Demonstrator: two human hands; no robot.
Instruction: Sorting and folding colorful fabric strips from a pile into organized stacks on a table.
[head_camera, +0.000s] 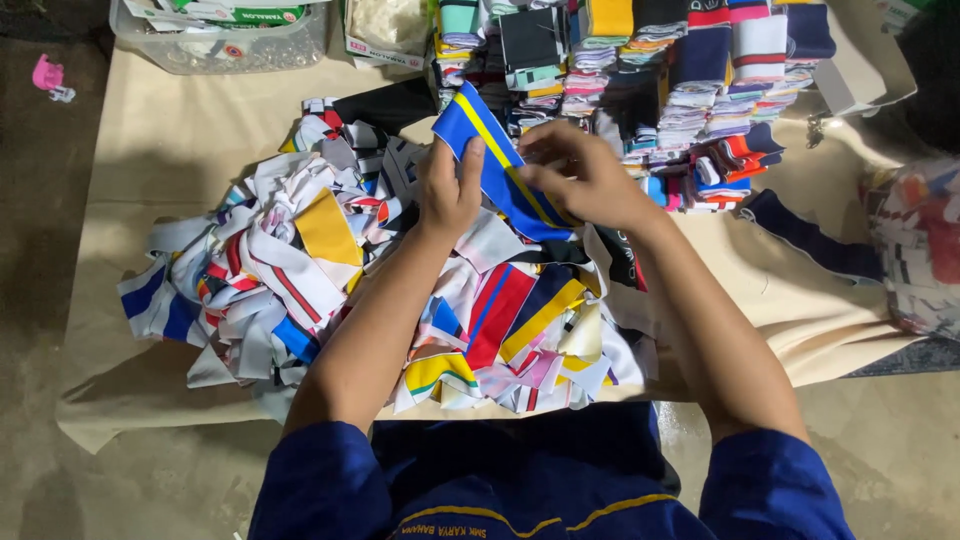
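Both hands hold one blue knit strip with yellow and white stripes (497, 160) above a loose heap of many-coloured knit pieces (300, 270). My left hand (449, 188) grips its left edge, thumb on top. My right hand (583, 178) pinches its right side with the fingertips. The strip's lower end runs down into the heap. Blue sleeves with yellow trim show at the bottom of the view.
Folded knit pieces stand in neat stacks (640, 70) at the back. A clear plastic box (215, 35) sits at the back left. A beige sheet (170, 150) covers the work surface. A dark blue strip (810, 240) and a bag of pieces (920, 250) lie to the right.
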